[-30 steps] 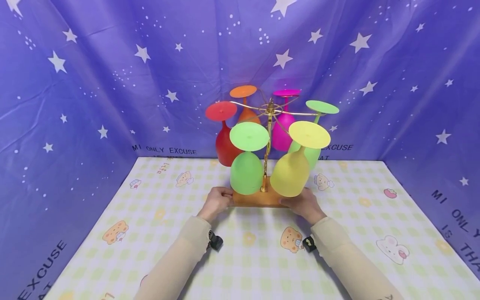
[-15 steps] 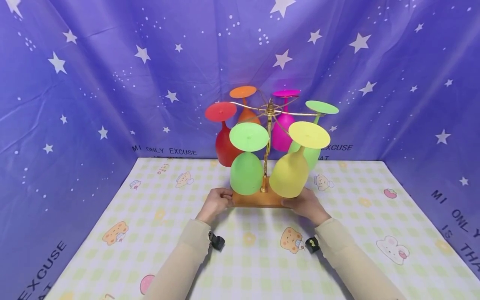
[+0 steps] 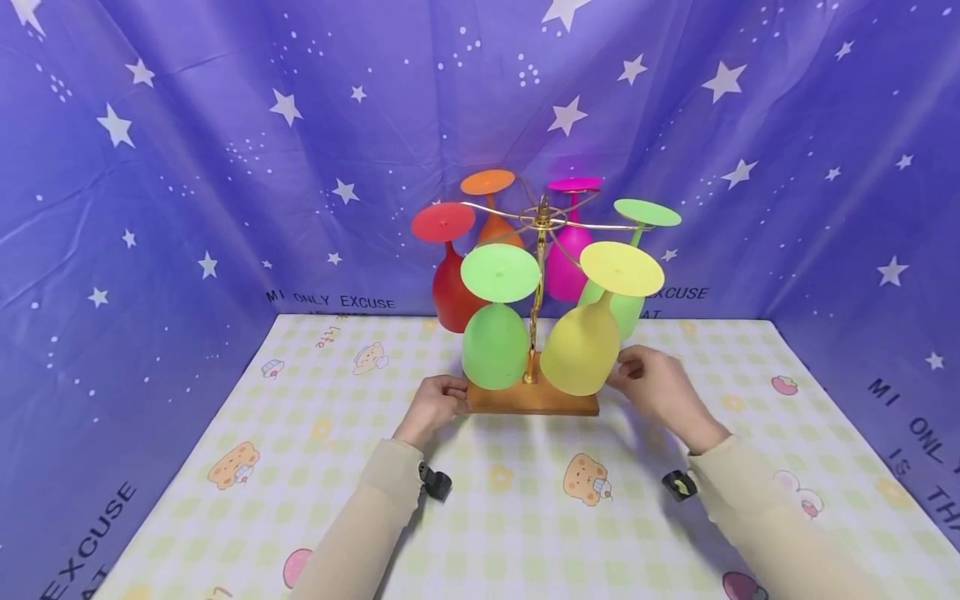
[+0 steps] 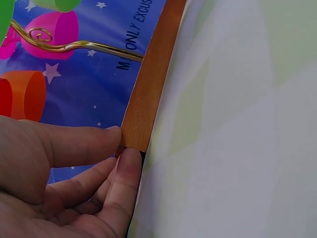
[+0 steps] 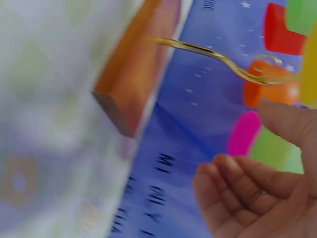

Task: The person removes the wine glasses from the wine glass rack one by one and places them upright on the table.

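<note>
A wine glass rack stands upright on the table, with a flat wooden base point(image 3: 525, 400) and a twisted gold post point(image 3: 537, 283). From its gold arms several coloured glasses hang upside down, among them a green glass point(image 3: 495, 350), a yellow glass point(image 3: 581, 354), a red glass point(image 3: 452, 293) and a magenta glass point(image 3: 567, 260). My left hand point(image 3: 435, 406) pinches the base's left end between thumb and fingers, plain in the left wrist view. Just right of the base, my right hand point(image 3: 663, 390) is apart from it; its fingers are loosely bent and hold nothing in the right wrist view.
A checked cloth point(image 3: 375, 500) with cartoon prints covers the table. Close behind the rack and along both sides hangs a blue-purple star curtain point(image 3: 225, 167). An orange glass point(image 3: 497, 232) and a second light green glass point(image 3: 628, 312) hang at the rack's back and right.
My right hand has let go of the base's right end and moved off to the right. The left hand keeps its pinch, and the rack has stayed in place.
</note>
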### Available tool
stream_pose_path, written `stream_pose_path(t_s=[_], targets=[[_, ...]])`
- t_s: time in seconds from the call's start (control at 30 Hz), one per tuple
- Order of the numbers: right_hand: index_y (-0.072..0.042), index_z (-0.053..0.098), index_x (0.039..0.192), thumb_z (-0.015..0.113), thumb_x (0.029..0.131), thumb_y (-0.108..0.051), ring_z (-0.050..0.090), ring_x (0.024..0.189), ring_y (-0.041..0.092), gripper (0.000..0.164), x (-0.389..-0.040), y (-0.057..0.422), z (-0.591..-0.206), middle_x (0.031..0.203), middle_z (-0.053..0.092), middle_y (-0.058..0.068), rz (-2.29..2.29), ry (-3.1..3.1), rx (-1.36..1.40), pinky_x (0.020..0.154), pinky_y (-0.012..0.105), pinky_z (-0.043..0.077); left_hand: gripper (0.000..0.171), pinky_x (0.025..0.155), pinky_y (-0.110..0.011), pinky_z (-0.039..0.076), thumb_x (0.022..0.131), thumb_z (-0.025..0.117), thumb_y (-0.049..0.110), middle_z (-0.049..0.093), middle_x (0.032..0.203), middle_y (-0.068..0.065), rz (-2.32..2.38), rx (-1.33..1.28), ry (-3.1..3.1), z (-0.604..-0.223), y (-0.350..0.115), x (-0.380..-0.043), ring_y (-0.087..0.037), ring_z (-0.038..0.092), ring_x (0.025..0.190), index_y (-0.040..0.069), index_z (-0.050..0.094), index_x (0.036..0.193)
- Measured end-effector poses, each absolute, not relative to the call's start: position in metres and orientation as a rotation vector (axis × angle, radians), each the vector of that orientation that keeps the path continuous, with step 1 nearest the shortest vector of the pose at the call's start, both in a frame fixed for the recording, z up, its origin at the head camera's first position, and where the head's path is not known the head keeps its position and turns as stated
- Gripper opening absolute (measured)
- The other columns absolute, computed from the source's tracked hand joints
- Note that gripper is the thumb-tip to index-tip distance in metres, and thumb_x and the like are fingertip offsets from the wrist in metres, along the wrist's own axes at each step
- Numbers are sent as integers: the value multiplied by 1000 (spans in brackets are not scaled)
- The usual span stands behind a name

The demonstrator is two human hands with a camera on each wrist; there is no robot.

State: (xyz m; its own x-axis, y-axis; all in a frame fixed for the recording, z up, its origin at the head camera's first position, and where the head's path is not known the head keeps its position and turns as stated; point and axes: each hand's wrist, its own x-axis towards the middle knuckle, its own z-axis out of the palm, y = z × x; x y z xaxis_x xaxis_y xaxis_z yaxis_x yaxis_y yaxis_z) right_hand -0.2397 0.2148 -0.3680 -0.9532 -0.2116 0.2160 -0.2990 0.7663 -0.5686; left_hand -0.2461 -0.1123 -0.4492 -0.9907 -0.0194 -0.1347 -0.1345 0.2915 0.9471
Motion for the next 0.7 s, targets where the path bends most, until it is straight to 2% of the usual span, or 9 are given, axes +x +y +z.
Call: stream_pose_path(t_s=[0.13, 0.27, 0.37, 0.43, 0.6, 0.7], targets=[[2, 64, 110, 66, 90, -23, 65, 82, 26, 33, -226, 218, -342, 91, 68, 12, 915, -2657, 464, 74, 42, 53, 36, 66, -26, 53, 74, 66, -12, 66, 92, -14, 1813, -147, 2445, -448, -114, -245, -16, 61, 76, -8, 63, 110], [0, 66, 103, 69, 85, -12, 61, 76, 16, 22, -216, 217, -316, 85, 65, 6, 882, -2346, 579, 72, 21, 51, 36, 68, -26, 53, 74, 66, -11, 66, 92, -14, 1809, -152, 2457, -447, -116, -243, -17, 61, 79, -8, 64, 110], [2, 67, 96, 70, 80, -6, 58, 76, 16, 18, -211, 215, -296, 84, 64, 9, 839, -2085, 662, 77, 10, 44, 35, 68, -26, 53, 74, 66, -11, 66, 93, -14, 1809, -142, 2457, -447, -116, -243, -17, 61, 80, -8, 64, 110], [5, 67, 95, 67, 80, -11, 58, 77, 21, 22, -207, 214, -282, 85, 64, 13, 801, -1957, 707, 81, 11, 42, 35, 67, -26, 53, 74, 65, -11, 66, 93, -14, 1812, -138, 2453, -447, -115, -243, -17, 61, 79, -8, 64, 110], [10, 62, 103, 60, 85, -31, 55, 88, 38, 45, -198, 202, -251, 96, 61, 25, 706, -1782, 815, 91, 21, 40, 37, 65, -26, 52, 73, 65, -12, 66, 92, -15, 1825, -114, 2445, -448, -113, -243, -17, 61, 77, -9, 63, 110], [11, 61, 104, 58, 89, -32, 53, 91, 43, 45, -193, 195, -239, 100, 59, 28, 663, -1712, 910, 96, 25, 40, 37, 65, -25, 52, 72, 65, -12, 66, 92, -16, 1833, -101, 2443, -449, -113, -243, -17, 61, 77, -9, 63, 109]])
